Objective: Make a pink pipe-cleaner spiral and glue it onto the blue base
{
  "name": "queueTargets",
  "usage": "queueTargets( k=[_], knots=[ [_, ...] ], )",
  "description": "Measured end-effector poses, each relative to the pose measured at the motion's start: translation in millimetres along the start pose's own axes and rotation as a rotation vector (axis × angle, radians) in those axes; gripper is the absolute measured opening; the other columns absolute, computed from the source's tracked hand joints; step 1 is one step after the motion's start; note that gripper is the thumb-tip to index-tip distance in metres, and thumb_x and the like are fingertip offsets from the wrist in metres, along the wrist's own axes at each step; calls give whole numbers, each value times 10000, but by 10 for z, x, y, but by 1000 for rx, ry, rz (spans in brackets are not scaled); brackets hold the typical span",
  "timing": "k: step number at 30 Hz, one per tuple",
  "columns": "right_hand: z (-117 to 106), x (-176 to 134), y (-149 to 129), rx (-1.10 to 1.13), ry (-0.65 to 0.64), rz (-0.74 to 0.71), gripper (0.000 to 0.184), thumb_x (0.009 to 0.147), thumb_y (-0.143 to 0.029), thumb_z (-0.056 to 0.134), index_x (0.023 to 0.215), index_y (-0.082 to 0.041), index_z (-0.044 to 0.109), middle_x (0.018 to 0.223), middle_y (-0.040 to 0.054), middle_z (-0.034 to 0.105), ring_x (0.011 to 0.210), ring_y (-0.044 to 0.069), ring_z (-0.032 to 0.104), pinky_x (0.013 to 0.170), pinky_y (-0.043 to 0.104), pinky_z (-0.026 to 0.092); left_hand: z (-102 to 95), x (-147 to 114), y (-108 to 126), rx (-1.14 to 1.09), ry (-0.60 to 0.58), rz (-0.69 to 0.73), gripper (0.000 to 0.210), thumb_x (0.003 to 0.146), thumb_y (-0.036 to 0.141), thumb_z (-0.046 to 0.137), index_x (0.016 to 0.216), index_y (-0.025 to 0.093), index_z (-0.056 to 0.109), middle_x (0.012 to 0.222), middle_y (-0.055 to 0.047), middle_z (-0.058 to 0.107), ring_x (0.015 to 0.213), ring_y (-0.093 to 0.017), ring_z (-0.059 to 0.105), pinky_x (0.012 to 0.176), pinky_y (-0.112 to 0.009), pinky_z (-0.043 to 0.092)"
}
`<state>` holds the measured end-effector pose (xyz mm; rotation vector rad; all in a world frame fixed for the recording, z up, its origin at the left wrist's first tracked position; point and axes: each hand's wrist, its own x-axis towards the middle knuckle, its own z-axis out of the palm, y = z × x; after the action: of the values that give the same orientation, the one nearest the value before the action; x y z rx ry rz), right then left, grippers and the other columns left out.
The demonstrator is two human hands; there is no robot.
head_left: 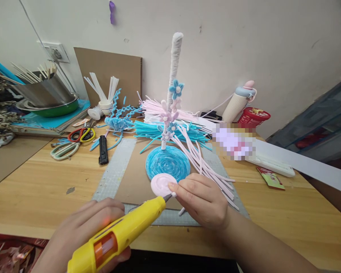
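Observation:
My left hand (86, 222) is wrapped round a yellow glue gun (127, 226), whose dark nozzle points up and to the right. Between the thumb and fingers of my right hand (203, 199) is a small pale pink coiled pipe-cleaner disc (160, 184). The nozzle tip is at the disc's lower right edge; whether they touch I cannot tell. Just behind lies a larger blue coiled disc (167, 161), partly covered by the pink one. A white wrapped post (174, 60) with blue and pink pipe-cleaner flowers (166, 117) stands upright at the blue disc's far edge.
Pink pipe cleaners (213, 174) fan out to the right over cardboard (133, 174) and a grey cutting mat (109, 178). Blue pipe cleaners (147, 129) lie behind. Scissors (65, 150) and a black cutter (103, 149) are left; a bottle (235, 104) and red tub (252, 116) stand back right.

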<state>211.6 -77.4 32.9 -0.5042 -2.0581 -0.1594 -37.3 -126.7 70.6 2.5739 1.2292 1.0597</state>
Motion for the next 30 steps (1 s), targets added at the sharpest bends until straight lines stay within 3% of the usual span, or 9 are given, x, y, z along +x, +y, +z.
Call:
queueTargets(
  k=[3, 9, 15, 18, 21, 24, 26, 30],
  knots=[
    [6, -29, 9, -2, 5, -4, 324, 794, 2, 596, 1109, -75, 604, 740, 80, 674, 678, 169, 591, 557, 307, 507, -65, 8, -35, -8, -68, 43, 143, 825, 391, 500, 945, 337, 555, 786, 54, 683, 628, -135, 638, 545, -191, 496],
    [10, -48, 6, -21, 10, 14, 363, 781, 1, 615, 1131, -92, 597, 766, 79, 673, 678, 165, 581, 563, 309, 506, -75, -60, -135, -18, -95, 112, 171, 777, 398, 567, 937, 337, 569, 771, 44, 683, 598, -139, 637, 506, -183, 501],
    [-7, 14, -12, -37, 41, 8, 297, 797, -13, 595, 1081, -96, 614, 745, 75, 671, 665, 161, 593, 542, 296, 509, -60, -69, -102, 64, -61, 72, 143, 802, 423, 556, 918, 341, 570, 780, 45, 696, 563, -157, 635, 474, -237, 501],
    [-26, 33, -26, -55, 61, 5, 259, 781, -4, 610, 1029, -77, 632, 727, 81, 670, 658, 159, 590, 539, 294, 510, -86, -142, -140, 128, -69, 58, 162, 802, 378, 562, 961, 351, 571, 829, 36, 698, 645, -172, 661, 519, -244, 515],
    [-57, 47, -51, -62, 94, -4, 234, 776, -2, 616, 1000, -62, 646, 698, 72, 660, 650, 155, 580, 526, 291, 509, -106, -230, -258, 243, 6, -43, 186, 812, 406, 556, 981, 331, 584, 930, 21, 688, 769, -185, 669, 656, -249, 519],
    [-94, 53, -87, -97, 123, -42, 195, 790, -10, 607, 975, -46, 657, 678, 61, 651, 658, 151, 579, 517, 286, 518, -93, -227, -439, 441, 29, -330, 234, 843, 417, 521, 1027, 287, 587, 1074, -6, 643, 862, -200, 651, 709, -274, 482],
    [-122, 54, -115, -130, 129, -72, 169, 787, -5, 611, 942, -45, 666, 674, 54, 653, 663, 148, 585, 516, 280, 525, -60, -178, -591, 580, -59, -501, 271, 875, 361, 461, 1092, 247, 576, 1148, -37, 615, 893, -224, 634, 708, -305, 461],
    [-214, 73, -169, -167, 94, -94, 121, 800, -12, 603, 875, -67, 681, 662, 36, 663, 656, 142, 601, 514, 275, 541, 63, -121, -929, 753, -260, -648, 333, 864, 282, 388, 1073, 132, 599, 1196, -138, 571, 791, -271, 635, 690, -396, 475]
  ],
)
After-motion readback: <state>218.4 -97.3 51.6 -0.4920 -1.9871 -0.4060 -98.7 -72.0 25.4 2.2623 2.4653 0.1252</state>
